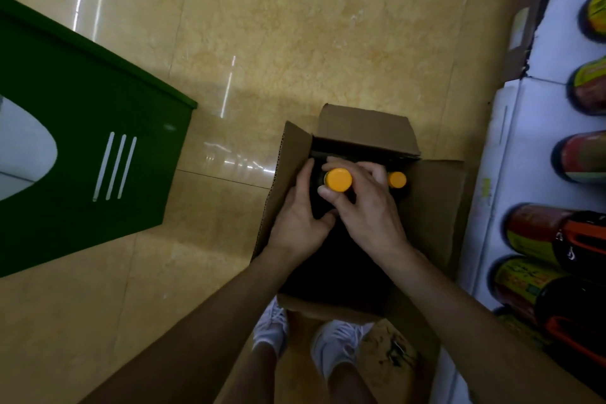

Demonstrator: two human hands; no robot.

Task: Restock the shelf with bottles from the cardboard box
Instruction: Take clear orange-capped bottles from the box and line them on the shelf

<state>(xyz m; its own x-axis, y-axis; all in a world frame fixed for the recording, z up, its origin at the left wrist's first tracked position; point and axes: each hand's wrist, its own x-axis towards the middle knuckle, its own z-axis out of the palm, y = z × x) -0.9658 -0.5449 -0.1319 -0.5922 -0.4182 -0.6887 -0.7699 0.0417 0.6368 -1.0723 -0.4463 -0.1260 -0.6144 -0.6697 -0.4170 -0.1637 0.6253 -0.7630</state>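
The open cardboard box stands on the tan tiled floor, flaps folded outward, just in front of the person's white sneakers; its interior is dark and the bottle bodies inside cannot be made out clearly. Both hands reach down into the box; the right hand has its fingers and thumb curled around the neck of a dark bottle, directly below that bottle's orange cap; the left hand lies against the same bottle's left side, fingers extended along the body and thumb angled toward the right hand, touching it. A second orange-capped bottle stands upright just beside the first, toward the right wall of the box, partly hidden behind the right hand's fingers. The white shelf runs along the right edge of the view, close to the box; labelled dark bottles lie or stand in a row on it, their exact posture unclear owing to lens distortion. A green fixture with three pale slots occupies the floor well to the left.
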